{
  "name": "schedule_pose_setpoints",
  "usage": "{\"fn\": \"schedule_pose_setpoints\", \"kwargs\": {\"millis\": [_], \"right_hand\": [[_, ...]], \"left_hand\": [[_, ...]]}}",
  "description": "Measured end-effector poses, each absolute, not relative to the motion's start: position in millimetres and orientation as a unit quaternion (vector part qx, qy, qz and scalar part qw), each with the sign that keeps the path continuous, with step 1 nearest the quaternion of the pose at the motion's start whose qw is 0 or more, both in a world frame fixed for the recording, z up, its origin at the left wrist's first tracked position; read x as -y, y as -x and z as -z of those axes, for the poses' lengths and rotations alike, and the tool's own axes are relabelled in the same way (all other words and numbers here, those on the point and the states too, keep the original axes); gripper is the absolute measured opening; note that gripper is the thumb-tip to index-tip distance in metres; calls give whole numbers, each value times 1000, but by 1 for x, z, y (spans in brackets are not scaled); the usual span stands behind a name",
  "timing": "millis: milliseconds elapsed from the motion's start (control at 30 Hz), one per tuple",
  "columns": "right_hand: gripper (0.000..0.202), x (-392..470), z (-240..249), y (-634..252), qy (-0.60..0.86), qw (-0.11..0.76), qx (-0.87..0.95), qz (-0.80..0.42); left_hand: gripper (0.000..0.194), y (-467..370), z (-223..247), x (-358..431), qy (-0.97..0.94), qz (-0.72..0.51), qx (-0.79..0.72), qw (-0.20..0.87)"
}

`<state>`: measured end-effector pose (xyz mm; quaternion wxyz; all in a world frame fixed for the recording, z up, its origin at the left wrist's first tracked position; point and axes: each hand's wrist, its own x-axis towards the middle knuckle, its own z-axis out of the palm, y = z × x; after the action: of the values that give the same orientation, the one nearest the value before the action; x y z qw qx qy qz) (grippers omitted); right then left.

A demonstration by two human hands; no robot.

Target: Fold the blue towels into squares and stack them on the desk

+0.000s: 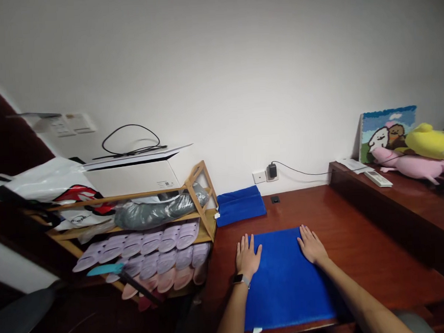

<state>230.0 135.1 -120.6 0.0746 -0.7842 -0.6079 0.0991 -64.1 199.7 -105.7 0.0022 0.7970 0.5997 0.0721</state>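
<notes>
A blue cloth point(286, 281) lies spread flat on the reddish-brown desk point(342, 230), with a white tag at its near left edge. My left hand point(248, 256) rests palm down on its far left corner, fingers spread; a watch is on that wrist. At the far right corner my right hand point(312, 245) lies flat, fingers extended, partly on the cloth's edge. Neither hand grips anything. Behind them, a folded blue cloth point(241, 205) sits against the wall at the desk's back left.
Left of the desk stands a wooden rack point(205, 201) with purple and pink slippers point(166, 240), a white box point(134, 177) and bags. On the right, a raised shelf point(403, 198) holds a remote point(378, 179), plush toys point(409, 165) and a picture. A plugged-in adapter point(272, 170) trails a black cable.
</notes>
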Motion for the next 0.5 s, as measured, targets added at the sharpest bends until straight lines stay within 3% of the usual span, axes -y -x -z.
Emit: {"fn": "schedule_pose_setpoints", "kwargs": {"millis": [233, 367, 500], "right_hand": [[73, -135, 123, -229, 782, 86, 611, -94], [71, -133, 120, -229, 781, 76, 613, -91], [71, -131, 122, -230, 791, 68, 602, -87]], "left_hand": [[62, 14, 92, -185, -838, -117, -532, -41], [62, -65, 100, -160, -903, -121, -413, 25], [63, -87, 117, -157, -885, -120, -445, 62]]}}
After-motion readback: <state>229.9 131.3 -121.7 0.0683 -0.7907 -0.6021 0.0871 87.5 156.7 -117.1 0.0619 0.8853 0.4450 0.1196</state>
